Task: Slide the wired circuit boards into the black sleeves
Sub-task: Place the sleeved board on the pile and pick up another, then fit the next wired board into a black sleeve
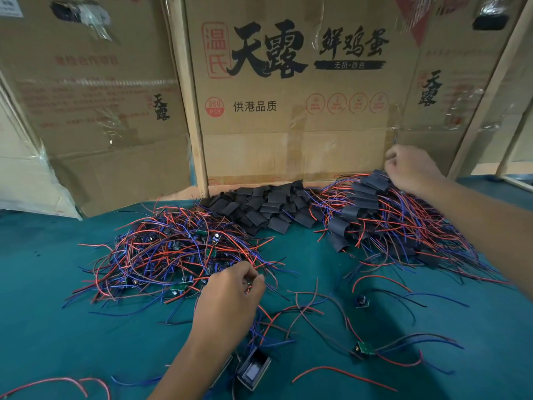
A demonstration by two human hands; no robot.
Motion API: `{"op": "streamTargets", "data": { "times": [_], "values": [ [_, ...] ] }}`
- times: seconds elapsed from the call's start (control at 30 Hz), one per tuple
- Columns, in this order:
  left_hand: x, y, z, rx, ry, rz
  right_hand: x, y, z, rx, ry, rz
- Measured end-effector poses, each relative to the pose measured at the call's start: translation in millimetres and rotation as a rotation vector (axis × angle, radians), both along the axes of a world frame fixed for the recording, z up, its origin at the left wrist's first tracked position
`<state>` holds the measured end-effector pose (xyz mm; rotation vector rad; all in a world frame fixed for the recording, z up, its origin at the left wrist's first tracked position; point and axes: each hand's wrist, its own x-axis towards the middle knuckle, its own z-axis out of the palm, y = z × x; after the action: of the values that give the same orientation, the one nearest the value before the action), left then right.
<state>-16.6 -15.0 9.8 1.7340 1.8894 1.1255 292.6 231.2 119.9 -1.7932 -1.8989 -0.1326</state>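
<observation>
While the left hand [230, 290] reaches into the near edge of a tangled heap of bare circuit boards [178, 249] with red, blue and black wires, its thumb and fingers are curled together and pinch something small among the wires; whether that is a wire or a board cannot be told. That heap lies on the left part of the green tabletop [57, 327]. Behind it, against the foot of a printed cardboard box [288, 90], sits a pile of empty black sleeves [265, 206], flat and overlapping. To the right of the sleeves lies a second heap, of boards already in sleeves [366, 203], their wires fanning out toward the near right. At the far top of this heap the right hand [409, 168] has its fingers curled and appears to pinch the end of a sleeved piece, though the grip itself is partly hidden by the knuckles. Between the two forearms a few loose boards rest apart from the heaps: a green board [365, 348] with wires trailing both ways, and a darker one [362, 301] farther back. Near the left forearm, at the lower edge, stands a small dark open-topped box [253, 369]. More cardboard boxes stand to either side of the printed one.
</observation>
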Motion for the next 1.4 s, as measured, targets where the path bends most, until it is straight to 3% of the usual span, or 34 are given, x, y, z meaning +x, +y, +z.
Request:
{"op": "streamTargets", "data": {
  "times": [0.13,0.27,0.43,0.67,0.77,0.9,0.97,1.2,1.4],
  "values": [
    [-1,-2,-4,-0.130,0.284,0.071,-78,-27,-9,-0.078,-0.064,0.336],
    [-4,0,-11,-0.235,0.433,0.099,-148,-32,-53,-0.241,-0.210,0.507],
    [-16,7,-14,-0.230,0.544,0.194,-191,-12,-106,-0.373,-0.264,0.366],
    [-38,11,-13,-0.201,0.530,0.369,-193,-11,-109,-0.269,-0.284,0.290],
    [-46,14,-14,-0.184,0.519,0.360,-184,-37,-94,-0.259,-0.108,0.282],
    [-47,19,-21,-0.140,0.529,0.296,-166,-109,-94,-0.225,0.238,0.427],
    [-51,24,-25,-0.104,0.553,0.274,-153,-149,-102,-0.197,0.290,0.475],
    [-75,36,-39,-0.080,0.699,0.193,-108,-188,-120,0.075,0.212,0.387],
    [-59,46,-31,-0.088,0.878,0.061,-87,-173,-126,-0.148,-0.041,0.303]
  ]
}}
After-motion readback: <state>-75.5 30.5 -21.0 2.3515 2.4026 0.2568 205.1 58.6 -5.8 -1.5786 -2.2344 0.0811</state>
